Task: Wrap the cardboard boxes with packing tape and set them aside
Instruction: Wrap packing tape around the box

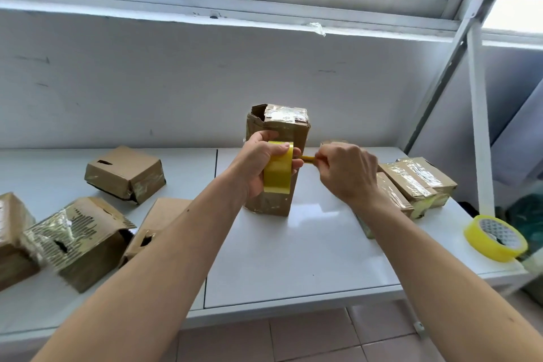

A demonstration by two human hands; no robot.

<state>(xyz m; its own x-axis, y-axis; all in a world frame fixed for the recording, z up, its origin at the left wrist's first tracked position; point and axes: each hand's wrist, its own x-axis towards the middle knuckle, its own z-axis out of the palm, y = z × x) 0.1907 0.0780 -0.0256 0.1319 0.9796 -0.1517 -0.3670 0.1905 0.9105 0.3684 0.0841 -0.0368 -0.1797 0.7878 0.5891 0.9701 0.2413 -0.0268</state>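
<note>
A tall cardboard box (279, 126) stands upright at the middle of the white table (308, 258), its top sealed with shiny tape. In front of it my left hand (258, 164) grips a yellow tape roll (277, 172). My right hand (346, 173) pinches the pulled-out tape end (308, 159) just right of the roll. A short strip spans between roll and fingers. The box's lower half is partly hidden behind the roll and my left hand.
Several worn cardboard boxes (126, 173) lie on the left side. Taped boxes (417, 182) are stacked at the right. A second yellow tape roll (496, 236) lies near the right edge. A shelf (235, 9) runs overhead, with a metal upright (479, 126) at right.
</note>
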